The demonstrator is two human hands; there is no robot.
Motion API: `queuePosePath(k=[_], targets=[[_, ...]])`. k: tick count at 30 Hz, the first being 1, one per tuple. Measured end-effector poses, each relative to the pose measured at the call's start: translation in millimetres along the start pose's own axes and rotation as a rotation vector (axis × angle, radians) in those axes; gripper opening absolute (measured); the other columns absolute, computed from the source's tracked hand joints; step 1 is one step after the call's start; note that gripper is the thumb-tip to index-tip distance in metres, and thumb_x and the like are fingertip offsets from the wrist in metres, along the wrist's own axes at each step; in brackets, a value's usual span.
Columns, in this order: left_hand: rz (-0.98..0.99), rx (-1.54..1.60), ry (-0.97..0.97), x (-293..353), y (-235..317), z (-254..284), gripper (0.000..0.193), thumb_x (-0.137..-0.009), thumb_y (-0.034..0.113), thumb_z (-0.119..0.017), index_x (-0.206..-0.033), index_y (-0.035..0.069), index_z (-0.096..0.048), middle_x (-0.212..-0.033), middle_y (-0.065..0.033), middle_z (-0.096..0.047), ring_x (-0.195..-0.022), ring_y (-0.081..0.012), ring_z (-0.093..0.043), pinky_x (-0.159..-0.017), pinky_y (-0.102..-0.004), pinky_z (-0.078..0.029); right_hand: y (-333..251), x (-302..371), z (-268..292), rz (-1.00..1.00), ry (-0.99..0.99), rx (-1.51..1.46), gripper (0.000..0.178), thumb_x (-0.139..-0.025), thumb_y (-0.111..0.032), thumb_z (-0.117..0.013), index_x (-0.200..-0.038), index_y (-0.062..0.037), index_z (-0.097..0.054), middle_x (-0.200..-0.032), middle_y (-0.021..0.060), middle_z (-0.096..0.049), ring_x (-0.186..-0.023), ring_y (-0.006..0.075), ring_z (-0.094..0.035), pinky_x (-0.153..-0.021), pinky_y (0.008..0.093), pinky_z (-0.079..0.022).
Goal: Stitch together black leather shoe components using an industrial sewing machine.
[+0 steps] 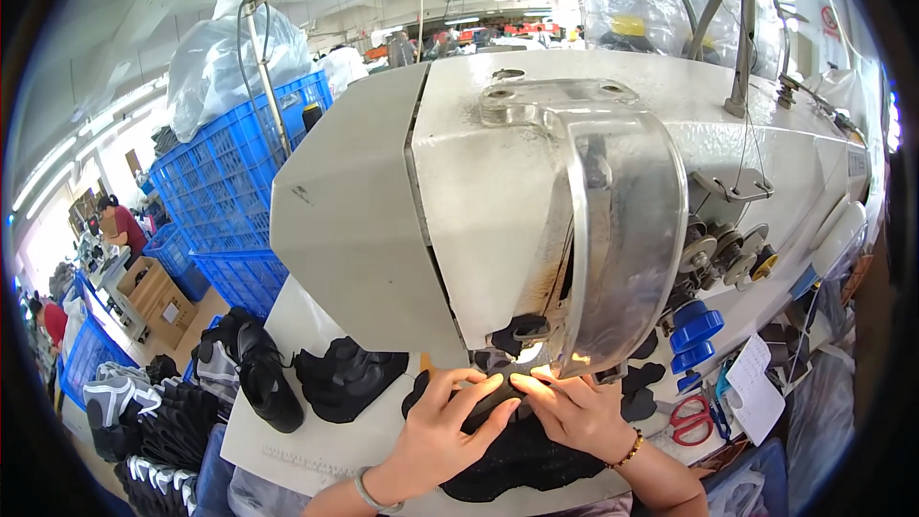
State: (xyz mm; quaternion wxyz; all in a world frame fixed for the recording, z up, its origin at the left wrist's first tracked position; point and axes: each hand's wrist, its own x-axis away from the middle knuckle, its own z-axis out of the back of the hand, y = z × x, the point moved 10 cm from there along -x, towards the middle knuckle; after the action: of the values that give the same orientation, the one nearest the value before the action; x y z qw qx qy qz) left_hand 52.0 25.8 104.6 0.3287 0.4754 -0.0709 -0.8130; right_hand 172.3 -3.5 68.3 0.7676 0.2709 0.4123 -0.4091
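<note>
In the foreground, one sewing machine [522,172], one held black piece [526,464], one pair of red-handled scissors [706,415] and two bracelets [632,447] (one beaded) are counted.

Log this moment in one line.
left hand: holding black piece; right hand: same piece; sewing machine: directly ahead; scissors: at right

Stacked blue plastic crates [220,177] are standing at left, clear plastic bag [222,62] sitting on top. Cardboard box [158,304] is standing nearby. Red-handled scissors [691,421] are lying at right, near white paper sheet [756,391].
</note>
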Motion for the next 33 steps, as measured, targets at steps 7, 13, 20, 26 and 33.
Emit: queuePosePath(k=[7,13,20,26,33], targets=[[-0.124,-0.093,-0.181,-5.3,-10.5,-14.8,0.021,-0.078,0.013,-0.070,-0.097,0.005,-0.065,-0.099,-0.0086,-0.056,-0.081,-0.0229,-0.054,-0.062,-0.0322,-0.048,7.5,-3.3,-5.5,-0.101,-0.044,0.025,0.041,-0.070,-0.015,-0.075,-0.109,-0.0250,-0.067,-0.093,-0.0046,-0.058,-0.082,0.0136,-0.058,-0.066,0.0309,-0.043],[-0.145,-0.086,-0.174,-3.2,-12.3,-21.2,0.024,-0.079,0.014,-0.070,-0.100,0.005,-0.063,-0.101,-0.0130,-0.052,-0.080,-0.0275,-0.055,-0.063,-0.0347,-0.048,11.2,-0.8,-9.5,-0.142,-0.074,-0.050,0.039,-0.074,-0.012,-0.072,-0.111,-0.0228,-0.065,-0.101,-0.0003,-0.062,-0.081,0.0166,-0.059,-0.068,0.0295,-0.046],[-0.043,-0.019,-0.206,-2.4,-24.3,-21.1,0.026,-0.081,0.015,-0.069,-0.103,0.005,-0.061,-0.101,-0.0176,-0.047,-0.080,-0.0323,-0.056,-0.064,-0.0373,-0.049,8.1,-3.5,-10.2,-0.141,-0.063,-0.060,0.038,-0.073,-0.012,-0.072,-0.109,-0.0203,-0.066,-0.101,0.0005,-0.062,-0.077,0.0167,-0.059,-0.064,0.0288,-0.047],[-0.088,-0.015,-0.212,-2.4,-24.4,-23.2,0.027,-0.082,0.016,-0.068,-0.105,0.005,-0.059,-0.100,-0.0181,-0.047,-0.082,-0.0327,-0.055,-0.065,-0.0379,-0.048,7.1,-7.3,-7.2,-0.123,-0.034,-0.043,0.037,-0.072,-0.012,-0.072,-0.108,-0.0187,-0.067,-0.099,0.0005,-0.061,-0.074,0.0169,-0.058,-0.061,0.0293,-0.045],[-0.030,0.034,-0.230,-4.7,-31.5,-22.6,0.027,-0.082,0.019,-0.068,-0.105,0.006,-0.059,-0.102,-0.0169,-0.049,-0.083,-0.0327,-0.055,-0.066,-0.0378,-0.048,5.6,-6.7,-11.0,-0.101,-0.061,-0.025,0.034,-0.072,-0.012,-0.072,-0.106,-0.0178,-0.068,-0.097,0.0011,-0.060,-0.074,0.0172,-0.058,-0.061,0.0297,-0.044]])
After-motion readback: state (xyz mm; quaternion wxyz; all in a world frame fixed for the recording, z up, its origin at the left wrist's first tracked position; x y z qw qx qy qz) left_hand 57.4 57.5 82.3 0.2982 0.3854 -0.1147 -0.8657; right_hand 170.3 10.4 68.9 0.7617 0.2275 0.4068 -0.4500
